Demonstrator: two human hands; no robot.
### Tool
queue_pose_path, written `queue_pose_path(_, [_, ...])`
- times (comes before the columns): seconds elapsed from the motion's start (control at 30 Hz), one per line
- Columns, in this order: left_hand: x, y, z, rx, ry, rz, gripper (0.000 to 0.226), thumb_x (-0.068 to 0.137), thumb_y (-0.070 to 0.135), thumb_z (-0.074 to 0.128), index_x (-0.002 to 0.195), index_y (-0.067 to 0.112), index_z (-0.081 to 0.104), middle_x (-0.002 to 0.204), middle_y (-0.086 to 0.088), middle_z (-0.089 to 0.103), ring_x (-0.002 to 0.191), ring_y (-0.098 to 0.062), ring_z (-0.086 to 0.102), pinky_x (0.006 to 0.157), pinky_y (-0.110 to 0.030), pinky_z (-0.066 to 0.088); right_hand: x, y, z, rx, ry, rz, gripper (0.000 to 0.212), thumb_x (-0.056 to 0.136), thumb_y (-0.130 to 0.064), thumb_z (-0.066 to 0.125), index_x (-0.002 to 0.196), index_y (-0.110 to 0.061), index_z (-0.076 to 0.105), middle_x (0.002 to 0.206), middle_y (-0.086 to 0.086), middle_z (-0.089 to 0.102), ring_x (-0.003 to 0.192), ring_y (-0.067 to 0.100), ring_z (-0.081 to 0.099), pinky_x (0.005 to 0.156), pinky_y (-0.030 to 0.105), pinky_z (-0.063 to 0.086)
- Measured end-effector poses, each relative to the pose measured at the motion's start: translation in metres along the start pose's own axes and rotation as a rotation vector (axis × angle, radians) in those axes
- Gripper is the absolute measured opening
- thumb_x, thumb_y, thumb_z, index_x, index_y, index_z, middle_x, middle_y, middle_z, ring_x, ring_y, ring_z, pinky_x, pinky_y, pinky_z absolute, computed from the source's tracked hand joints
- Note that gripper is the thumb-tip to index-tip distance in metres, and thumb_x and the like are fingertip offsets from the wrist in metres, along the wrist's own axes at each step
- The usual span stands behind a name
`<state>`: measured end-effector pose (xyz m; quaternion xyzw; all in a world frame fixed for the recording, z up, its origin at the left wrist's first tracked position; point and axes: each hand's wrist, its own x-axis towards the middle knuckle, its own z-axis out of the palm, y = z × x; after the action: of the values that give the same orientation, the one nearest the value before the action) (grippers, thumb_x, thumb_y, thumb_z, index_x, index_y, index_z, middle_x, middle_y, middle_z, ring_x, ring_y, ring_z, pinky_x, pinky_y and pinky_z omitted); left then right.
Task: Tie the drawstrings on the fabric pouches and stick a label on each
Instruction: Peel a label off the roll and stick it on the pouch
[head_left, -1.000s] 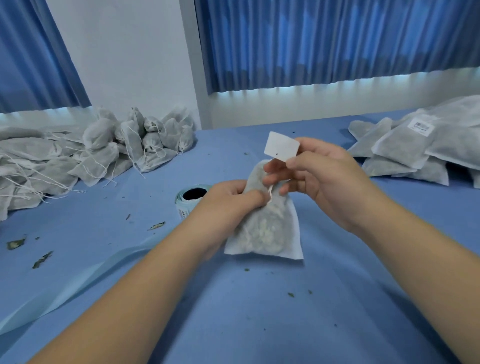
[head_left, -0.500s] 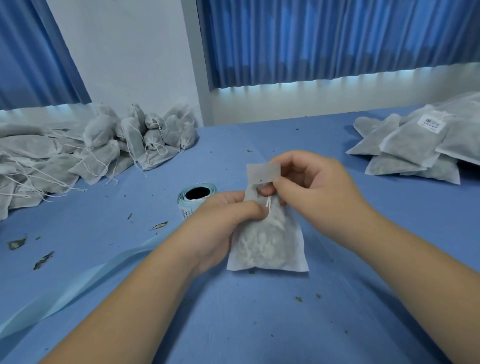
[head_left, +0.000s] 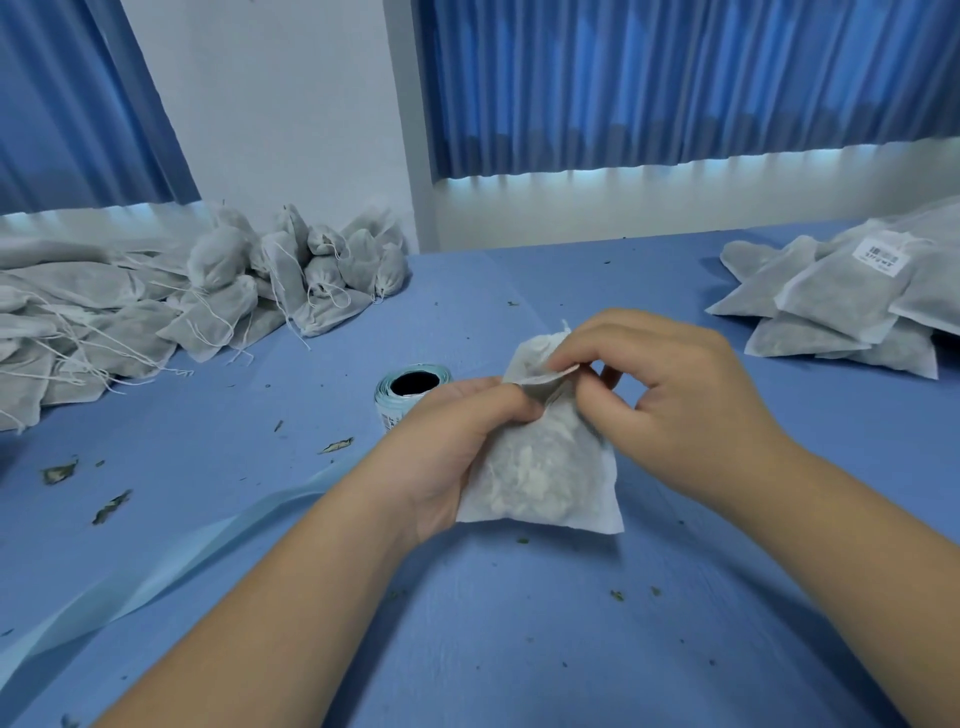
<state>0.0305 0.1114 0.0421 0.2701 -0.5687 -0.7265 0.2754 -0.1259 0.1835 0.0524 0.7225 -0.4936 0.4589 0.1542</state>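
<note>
L hand (head_left: 457, 441) grips left edge of filled white fabric pouch (head_left: 545, 478), lying mid blue worktop (head_left: 519, 649); R hand (head_left: 670, 400), fingers curled, pinches small white label (head_left: 540, 375) at pouch's far end.

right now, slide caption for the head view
Left hand holds a pouch; right hand holds a label against it.

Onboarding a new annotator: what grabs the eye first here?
At centre, the left hand grips a white fabric pouch on the blue table while the right hand pinches a small white label at its top. Grey drawstring pouches heap far left; flat labelled ones stack far right.
</note>
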Motion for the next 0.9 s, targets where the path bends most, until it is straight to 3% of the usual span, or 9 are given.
queue_pose_path(0.1, [0.000, 0.000, -0.002, 0.038, 0.041, 0.003, 0.013, 0.070, 0.010, 0.062, 0.077, 0.013, 0.072, 0.084, -0.011, 0.067, 0.077, -0.025, 0.065, 0.071, -0.032, 0.052, 0.000, -0.001, -0.002, -0.004, 0.077, 0.016, 0.021, 0.078, 0.004, 0.057, 0.086, -0.008, 0.072, 0.081, -0.002, 0.065, 0.072, 0.008, 0.055, 0.069, 0.012, 0.045])
queue_pose_path(0.2, [-0.002, 0.000, -0.002, 0.057, 0.033, -0.004, 0.014, 0.068, 0.013, 0.061, 0.072, 0.016, 0.074, 0.082, -0.010, 0.068, 0.075, -0.024, 0.065, 0.070, -0.031, 0.052, -0.001, -0.001, 0.000, -0.044, 0.083, -0.003, 0.020, 0.079, 0.005, 0.058, 0.085, -0.007, 0.072, 0.080, 0.000, 0.065, 0.070, 0.009, 0.053, 0.067, 0.016, 0.045])
queue_pose_path(0.33, [-0.002, 0.001, -0.001, 0.044, 0.017, -0.007, 0.014, 0.072, 0.011, 0.062, 0.070, 0.016, 0.075, 0.083, -0.010, 0.069, 0.075, -0.024, 0.066, 0.068, -0.031, 0.053, -0.002, 0.000, 0.003, -0.094, 0.076, -0.014, 0.018, 0.079, 0.003, 0.058, 0.086, -0.006, 0.072, 0.081, 0.002, 0.066, 0.068, 0.012, 0.054, 0.064, 0.026, 0.047])
queue_pose_path(0.47, [-0.001, 0.002, -0.001, 0.009, 0.013, -0.011, 0.028, 0.086, 0.003, 0.056, 0.069, 0.015, 0.075, 0.079, -0.009, 0.068, 0.072, -0.021, 0.067, 0.067, -0.030, 0.054, -0.002, 0.002, 0.000, -0.161, 0.002, -0.039, 0.019, 0.080, -0.001, 0.057, 0.087, -0.009, 0.072, 0.083, 0.001, 0.066, 0.071, 0.018, 0.059, 0.062, 0.036, 0.050])
queue_pose_path(0.6, [0.000, 0.001, -0.001, -0.028, 0.022, -0.003, 0.012, 0.080, 0.005, 0.060, 0.088, 0.006, 0.069, 0.085, -0.010, 0.065, 0.082, -0.023, 0.065, 0.078, -0.035, 0.051, -0.001, 0.002, -0.002, -0.210, -0.144, -0.071, 0.023, 0.078, -0.002, 0.056, 0.087, -0.013, 0.074, 0.088, -0.001, 0.069, 0.079, 0.027, 0.063, 0.059, 0.045, 0.052])
queue_pose_path(0.7, [0.001, 0.001, -0.005, -0.073, 0.002, -0.044, 0.034, 0.068, 0.016, 0.059, 0.100, 0.005, 0.065, 0.091, -0.011, 0.061, 0.087, -0.024, 0.063, 0.082, -0.035, 0.048, 0.000, 0.001, -0.004, -0.208, -0.223, -0.075, 0.025, 0.079, -0.004, 0.055, 0.090, -0.014, 0.075, 0.090, -0.002, 0.070, 0.082, 0.028, 0.063, 0.059, 0.047, 0.053])
queue_pose_path(0.8, [-0.002, 0.003, -0.005, -0.111, -0.055, -0.068, 0.038, 0.074, 0.026, 0.060, 0.105, 0.005, 0.068, 0.092, -0.008, 0.066, 0.083, -0.022, 0.067, 0.071, -0.029, 0.054, 0.001, 0.000, -0.006, -0.214, -0.278, -0.073, 0.027, 0.080, -0.007, 0.054, 0.093, -0.017, 0.076, 0.091, -0.004, 0.070, 0.081, 0.027, 0.061, 0.057, 0.047, 0.052])
queue_pose_path(0.9, [0.000, 0.000, -0.003, -0.098, -0.019, 0.012, 0.037, 0.085, 0.028, 0.065, 0.112, 0.003, 0.069, 0.096, -0.007, 0.069, 0.092, -0.022, 0.068, 0.077, -0.032, 0.053, 0.002, -0.001, -0.008, -0.204, -0.333, -0.064, 0.028, 0.082, -0.006, 0.054, 0.097, -0.018, 0.075, 0.094, -0.003, 0.069, 0.083, 0.028, 0.060, 0.059, 0.048, 0.052])
